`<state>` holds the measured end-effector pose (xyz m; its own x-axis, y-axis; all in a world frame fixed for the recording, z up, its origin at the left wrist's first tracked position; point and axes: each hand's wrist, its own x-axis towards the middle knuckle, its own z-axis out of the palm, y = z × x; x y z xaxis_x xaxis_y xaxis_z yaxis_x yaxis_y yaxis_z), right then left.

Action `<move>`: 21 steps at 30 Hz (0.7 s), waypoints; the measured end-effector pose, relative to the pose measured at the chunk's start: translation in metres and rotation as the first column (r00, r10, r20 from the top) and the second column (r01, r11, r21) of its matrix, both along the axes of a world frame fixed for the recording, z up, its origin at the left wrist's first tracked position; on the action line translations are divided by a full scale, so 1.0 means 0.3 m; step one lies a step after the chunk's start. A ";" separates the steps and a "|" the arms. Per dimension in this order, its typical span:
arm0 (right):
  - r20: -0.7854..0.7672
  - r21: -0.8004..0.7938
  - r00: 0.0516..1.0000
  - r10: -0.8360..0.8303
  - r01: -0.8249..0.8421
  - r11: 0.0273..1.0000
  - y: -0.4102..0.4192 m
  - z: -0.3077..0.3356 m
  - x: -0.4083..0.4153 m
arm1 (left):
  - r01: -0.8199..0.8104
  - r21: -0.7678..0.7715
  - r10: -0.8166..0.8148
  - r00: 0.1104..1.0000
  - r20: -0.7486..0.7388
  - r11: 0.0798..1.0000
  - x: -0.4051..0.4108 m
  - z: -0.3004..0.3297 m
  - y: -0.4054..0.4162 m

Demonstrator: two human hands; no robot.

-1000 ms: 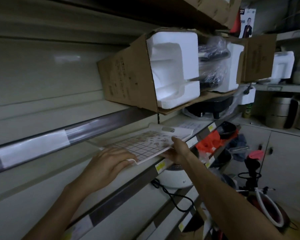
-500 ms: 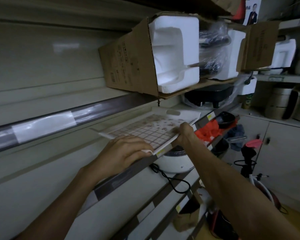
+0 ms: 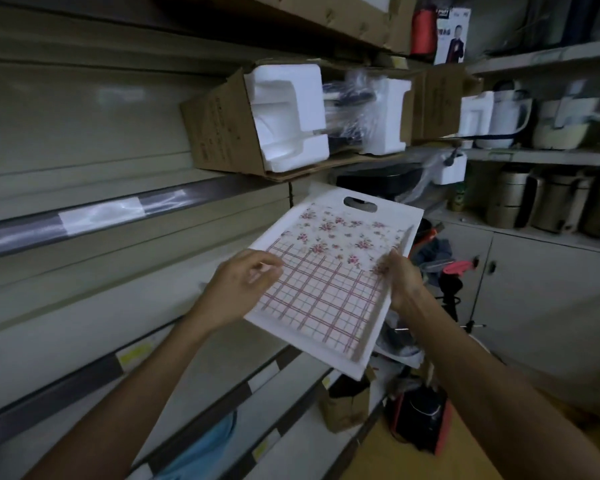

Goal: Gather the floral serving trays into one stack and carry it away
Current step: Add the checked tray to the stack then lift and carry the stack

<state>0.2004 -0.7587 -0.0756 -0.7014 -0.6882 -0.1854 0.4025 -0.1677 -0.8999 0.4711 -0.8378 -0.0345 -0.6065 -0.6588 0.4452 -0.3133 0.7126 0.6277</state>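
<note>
A floral serving tray point(image 3: 329, 278) sits in the air at the centre of the view, clear of the shelves, tilted so its printed face turns toward the camera. It is white with a raised rim, pink flower sprigs over its far half, a red-and-blue check over its near half, and an oval handle slot point(image 3: 360, 204) at its far end, toward 12 o'clock. Whether it is one tray or several nested together cannot be told. The left hand point(image 3: 238, 294) grips the tray's left edge, at 9 o'clock from the tray's middle, with its fingers curled over the rim onto the checked face. The right hand point(image 3: 404, 282) clamps the right edge, at 3 o'clock, its fingers wrapped round the rim. The two hands are well apart, with the tray spanning between them. At 11 o'clock from the tray, an open cardboard box point(image 3: 222, 129) lies on its side on an upper shelf, holding white foam packing point(image 3: 288, 112) and something wrapped in clear plastic. Pale metal shelves point(image 3: 84, 209) with dark front strips run along the left side, from 7 to 10 o'clock. At 2 o'clock, a further shelf carries white and metal kitchen appliances point(image 3: 551, 199) above cupboard doors. At 5 o'clock, below the tray, a small brown box point(image 3: 347, 407) and a dark appliance with a red edge point(image 3: 420, 420) stand on the yellowish floor.
</note>
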 end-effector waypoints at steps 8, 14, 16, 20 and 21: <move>-0.134 0.047 0.990 0.037 -0.031 0.998 0.313 -0.097 0.031 | -0.302 0.253 0.267 0.950 0.165 0.919 0.091 -0.071 0.197; -0.175 0.007 0.973 0.149 -0.150 0.989 0.504 -0.123 0.148 | -0.242 0.399 0.255 0.967 0.023 0.884 0.213 -0.161 0.419; -0.174 -0.021 0.963 0.205 -0.212 0.977 0.536 -0.125 0.195 | -0.245 0.436 0.278 0.960 -0.014 0.866 0.268 -0.177 0.493; -0.195 -0.061 0.932 0.307 -0.324 0.944 0.570 -0.102 0.318 | -0.333 0.446 0.400 0.914 -0.064 0.831 0.391 -0.183 0.616; -0.192 -0.077 0.920 0.341 -0.360 0.930 0.567 -0.101 0.347 | -0.352 0.440 0.427 0.901 -0.081 0.826 0.426 -0.186 0.635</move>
